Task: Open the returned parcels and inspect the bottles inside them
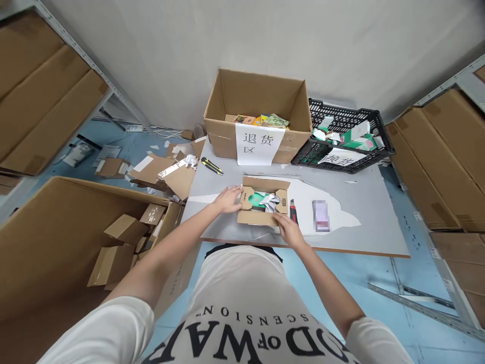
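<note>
A small open cardboard box (256, 217) lies on the grey table with its flaps folded out. Inside it are a green item (256, 198) and some crumpled white paper (270, 203). My left hand (228, 199) rests against the box's left side, fingers stretched and thumb apart. At the front right corner, my right hand (289, 228) has its fingers closed on the box's front flap. Just right of the box lies a red and black utility knife (293, 211). Farther right is a pale purple pack (321, 216), its surface blurred out.
A large labelled carton (223, 136) and a black crate (303, 157) with green-white boxes stand at the table's back. A yellow-black cutter (212, 166) lies back left. A big carton (49, 227) of small boxes stands left; flattened cardboard (151, 169) litters the floor.
</note>
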Tool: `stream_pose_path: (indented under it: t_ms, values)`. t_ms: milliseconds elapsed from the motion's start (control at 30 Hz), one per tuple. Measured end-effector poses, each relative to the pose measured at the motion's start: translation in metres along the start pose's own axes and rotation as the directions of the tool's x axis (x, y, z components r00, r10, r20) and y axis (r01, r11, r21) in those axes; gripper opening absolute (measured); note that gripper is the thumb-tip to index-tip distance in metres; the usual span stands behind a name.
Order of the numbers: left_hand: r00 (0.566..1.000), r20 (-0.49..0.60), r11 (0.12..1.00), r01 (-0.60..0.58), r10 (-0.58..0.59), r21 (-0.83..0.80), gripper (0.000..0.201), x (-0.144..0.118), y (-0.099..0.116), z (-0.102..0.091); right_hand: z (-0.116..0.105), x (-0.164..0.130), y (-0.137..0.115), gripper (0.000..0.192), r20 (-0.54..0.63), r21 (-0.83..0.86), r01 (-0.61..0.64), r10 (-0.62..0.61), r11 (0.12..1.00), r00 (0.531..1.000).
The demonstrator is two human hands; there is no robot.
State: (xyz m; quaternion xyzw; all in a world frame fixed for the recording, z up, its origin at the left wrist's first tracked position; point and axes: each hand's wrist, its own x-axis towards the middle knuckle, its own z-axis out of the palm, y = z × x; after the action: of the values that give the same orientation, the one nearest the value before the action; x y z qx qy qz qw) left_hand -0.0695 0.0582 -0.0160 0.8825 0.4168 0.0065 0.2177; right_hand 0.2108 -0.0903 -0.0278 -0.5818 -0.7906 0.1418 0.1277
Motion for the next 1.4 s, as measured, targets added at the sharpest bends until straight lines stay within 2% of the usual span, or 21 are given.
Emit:
stream_pose_path:
  t_ms: [67,133,200,267,333,433,533,600,733,833,900,1000,1033,1100,1200,1300,1400]
  values:
    - [0.997,-0.07,0.999,-0.04,0.042,0.024,0.051,0.007,0.018,-0.005,-0.022,0.025,0.004,0.038,0.01,-0.016,-0.021,0.022,1.0,1.0]
    - [0.981,-0.066,0.982,-0.178,0.182,0.063,0.042,0.018,0.039,-0.008,-0.039,0.053,0.005,0.036,0.089,-0.097,0.018,-0.01,0.995,0.996]
    - [0.949,0.026,0.941,-0.315,0.315,0.124,0.034,0.032,0.059,-0.007,-0.049,0.078,0.003,0.036,0.238,-0.2,0.113,-0.064,0.973,0.969]
    - [0.936,0.141,0.911,-0.348,0.323,0.223,0.025,0.043,0.073,-0.003,-0.052,0.098,-0.002,0.033,0.366,-0.284,0.208,-0.095,0.936,0.926]
    - [0.947,0.21,0.895,-0.304,0.245,0.328,0.019,0.051,0.08,0.0,-0.05,0.109,-0.007,0.031,0.438,-0.35,0.266,-0.094,0.898,0.894]
    - [0.96,0.222,0.885,-0.247,0.169,0.394,0.018,0.053,0.081,0.0,-0.047,0.115,-0.014,0.03,0.458,-0.452,0.267,-0.035,0.851,0.888]
    - [0.968,0.172,0.868,-0.239,0.18,0.435,0.021,0.045,0.077,-0.005,-0.049,0.113,-0.017,0.031,0.437,-0.502,0.243,0.002,0.83,0.899]
    - [0.982,0.112,0.855,-0.187,0.151,0.484,0.027,0.038,0.074,-0.008,-0.054,0.108,-0.017,0.03,0.405,-0.515,0.222,0.007,0.828,0.914]
    - [1.0,0.009,0.884,-0.03,0.029,0.467,0.047,0.02,0.067,-0.011,-0.063,0.093,-0.008,0.039,0.251,-0.546,0.04,0.118,0.837,0.961]
    - [0.998,-0.05,0.914,0.057,-0.04,0.401,0.067,0.004,0.061,-0.009,-0.059,0.075,0.004,0.075,0.203,-0.52,-0.096,0.232,0.849,0.951]
    - [0.992,-0.068,0.92,0.122,-0.104,0.372,0.082,-0.005,0.059,-0.007,-0.052,0.064,0.013,0.095,0.236,-0.506,-0.168,0.323,0.846,0.916]
    - [0.977,-0.064,0.915,0.213,-0.204,0.343,0.102,-0.013,0.054,0.001,-0.036,0.049,0.027,0.112,0.298,-0.473,-0.265,0.436,0.84,0.849]
    - [0.972,-0.058,0.914,0.236,-0.23,0.33,0.108,-0.014,0.052,0.005,-0.03,0.046,0.032,0.114,0.312,-0.44,-0.286,0.443,0.851,0.84]
    - [0.963,-0.05,0.918,0.269,-0.266,0.291,0.118,-0.015,0.047,0.014,-0.018,0.039,0.042,0.118,0.315,-0.329,-0.304,0.407,0.894,0.857]
    - [0.957,-0.045,0.937,0.291,-0.288,0.193,0.131,-0.015,0.038,0.033,-0.001,0.031,0.055,0.125,0.252,-0.112,-0.294,0.314,0.949,0.916]
    - [0.962,-0.044,0.961,0.273,-0.271,0.043,0.142,-0.015,0.029,0.052,0.015,0.027,0.065,0.13,0.193,0.069,-0.266,0.248,0.962,0.949]
    - [0.967,-0.06,0.964,0.241,-0.249,-0.108,0.147,-0.014,0.022,0.066,0.025,0.026,0.073,0.13,0.196,0.211,-0.251,0.21,0.945,0.958]
